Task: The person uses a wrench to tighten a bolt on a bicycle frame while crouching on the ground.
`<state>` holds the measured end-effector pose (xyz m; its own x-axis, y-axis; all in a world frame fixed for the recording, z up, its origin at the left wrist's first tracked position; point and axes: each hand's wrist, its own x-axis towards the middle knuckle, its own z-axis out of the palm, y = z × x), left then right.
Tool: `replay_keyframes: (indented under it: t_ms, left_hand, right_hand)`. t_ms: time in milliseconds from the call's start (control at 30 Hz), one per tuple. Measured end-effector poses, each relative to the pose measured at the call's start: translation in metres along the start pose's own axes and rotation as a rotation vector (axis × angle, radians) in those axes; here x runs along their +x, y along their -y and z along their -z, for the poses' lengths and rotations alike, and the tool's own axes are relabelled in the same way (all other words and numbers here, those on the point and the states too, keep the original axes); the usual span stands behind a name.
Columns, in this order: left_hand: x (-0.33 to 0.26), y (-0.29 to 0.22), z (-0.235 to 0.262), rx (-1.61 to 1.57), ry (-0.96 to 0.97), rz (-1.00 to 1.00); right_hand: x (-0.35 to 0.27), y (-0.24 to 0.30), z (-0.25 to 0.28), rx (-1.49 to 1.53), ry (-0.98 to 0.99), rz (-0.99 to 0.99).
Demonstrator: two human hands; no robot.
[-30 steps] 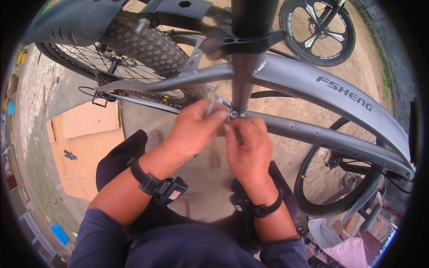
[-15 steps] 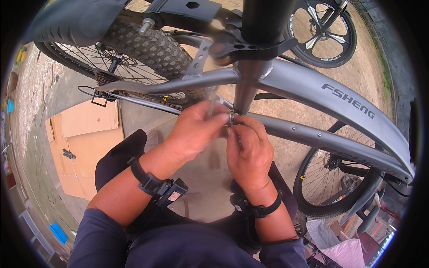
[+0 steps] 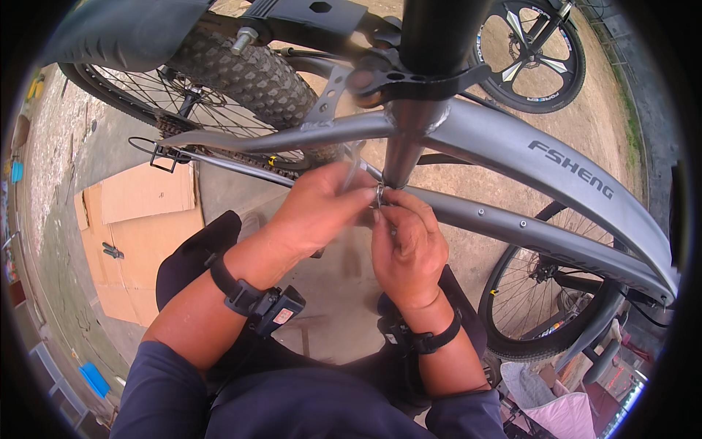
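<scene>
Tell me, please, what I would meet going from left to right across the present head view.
Small blue object → flattened cardboard → left hand → right hand → thin-spoked wheel at the lower right.

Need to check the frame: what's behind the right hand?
Behind the right hand, the grey lower tube and floor partly show; the stretch covered by its fingers cannot be seen.
</scene>
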<state>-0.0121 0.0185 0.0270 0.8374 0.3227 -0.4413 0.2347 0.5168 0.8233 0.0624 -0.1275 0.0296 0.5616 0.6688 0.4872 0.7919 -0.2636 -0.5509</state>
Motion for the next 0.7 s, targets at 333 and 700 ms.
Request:
replay_keyframes:
  t_ms: [333,700]
  left_hand:
    - [0.003,-0.002,0.004,0.109,-0.016,0.051]
    - [0.001,-0.011,0.001,-0.018,0.0,0.148]
  right_hand:
    - [-0.002,-0.003,-0.001,0.0,-0.004,0.005]
    - [-0.001,-0.004,-0.003,0.014,-0.002,0.008]
